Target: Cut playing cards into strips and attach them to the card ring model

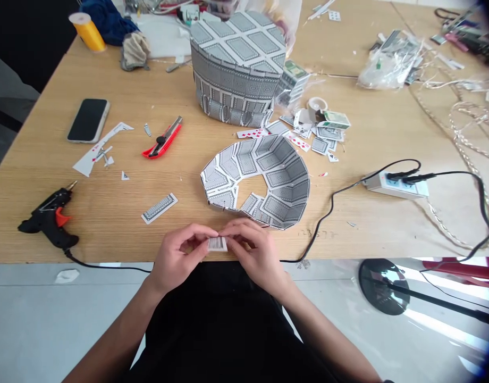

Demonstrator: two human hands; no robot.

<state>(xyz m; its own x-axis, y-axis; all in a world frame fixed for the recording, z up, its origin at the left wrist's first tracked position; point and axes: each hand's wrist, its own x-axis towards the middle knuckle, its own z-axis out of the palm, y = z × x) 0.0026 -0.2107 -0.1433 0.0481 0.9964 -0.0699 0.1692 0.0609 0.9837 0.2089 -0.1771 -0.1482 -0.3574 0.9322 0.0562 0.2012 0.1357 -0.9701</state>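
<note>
My left hand (183,250) and my right hand (254,250) meet at the table's front edge. Both are closed on one small patterned playing card (217,244), pinched between thumbs and fingers. Just beyond them sits a curved, open shell made of playing cards (284,181), with loose cards lying in its lower part. My right fingers are close to its near rim; whether they touch it I cannot tell. A narrow strip of card (159,208) lies left of the shell. Farther back stands a heart-shaped box covered in cards (238,69).
On the left are a black glue gun (53,218), a red utility knife (163,139), a phone (89,121) and card scraps (93,154). Loose cards (324,135) lie behind the shell. A power strip (396,183) with black cables sits right. A yellow spool (87,32) stands back left.
</note>
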